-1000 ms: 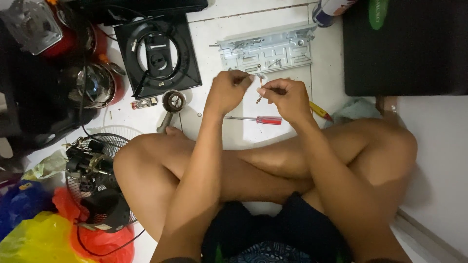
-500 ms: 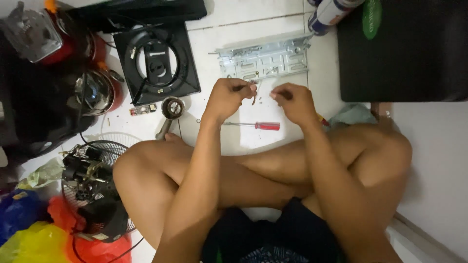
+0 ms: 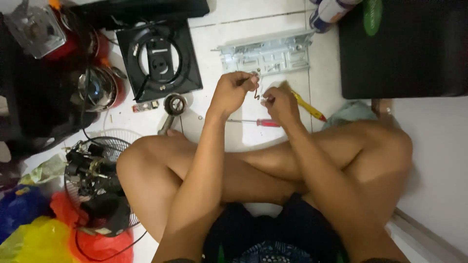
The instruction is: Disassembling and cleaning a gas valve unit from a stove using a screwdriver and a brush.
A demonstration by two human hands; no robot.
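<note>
I sit cross-legged on a white tiled floor. My left hand [image 3: 235, 91] pinches a small bent brown metal hook [image 3: 256, 90] that hangs down from its fingers. My right hand [image 3: 280, 103] is closed beside it, its fingertips holding a tiny metal part at the hook's lower end. Both hands hover above the floor just in front of a grey metal bracket plate [image 3: 265, 54]. A red-handled screwdriver [image 3: 258, 122] lies under my hands. A yellow-handled screwdriver [image 3: 309, 107] lies to the right of my right hand.
A black square stove plate with a round ring [image 3: 158, 59] lies at upper left, with a small round metal part [image 3: 174, 103] below it. A black box [image 3: 403, 48] stands at upper right, spray cans [image 3: 331, 10] beside it. A fan grille with motor [image 3: 95, 187] and coloured plastic bags [image 3: 29, 238] fill the lower left.
Both hands have drawn closer together and slightly lower. The bent hook now hangs visibly from my left fingers, with my right fingertips at it. The camera has shifted a little.
</note>
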